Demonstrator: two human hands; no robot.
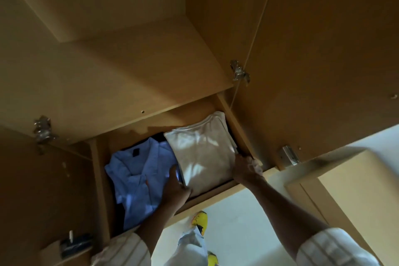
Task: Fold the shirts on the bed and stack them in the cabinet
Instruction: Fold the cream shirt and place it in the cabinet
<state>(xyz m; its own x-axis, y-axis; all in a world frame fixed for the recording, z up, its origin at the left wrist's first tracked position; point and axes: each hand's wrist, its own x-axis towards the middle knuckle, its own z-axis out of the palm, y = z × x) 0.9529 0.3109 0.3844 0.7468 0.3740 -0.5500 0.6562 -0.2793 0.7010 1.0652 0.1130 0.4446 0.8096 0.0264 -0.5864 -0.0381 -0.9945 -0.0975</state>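
Observation:
A folded beige shirt (pixel 203 149) lies on the right side of the wooden cabinet shelf (pixel 216 195), on top of other folded pieces. Beside it on the left lies a folded light blue shirt (pixel 138 177) with a dark label at its collar. My left hand (pixel 172 185) sits between the two shirts, its fingers tucked under the beige shirt's left edge. My right hand (pixel 247 168) grips the beige shirt's right front corner against the cabinet's side wall. The bed is out of sight.
Both cabinet doors stand open, the right door (pixel 323 49) and the left door (pixel 43 190), with metal hinges (pixel 239 71). An upper shelf board (pixel 129 75) hangs over the shirts. A lower shelf at bottom left holds a small dark object (pixel 73 244). White floor and yellow shoes (pixel 199 220) lie below.

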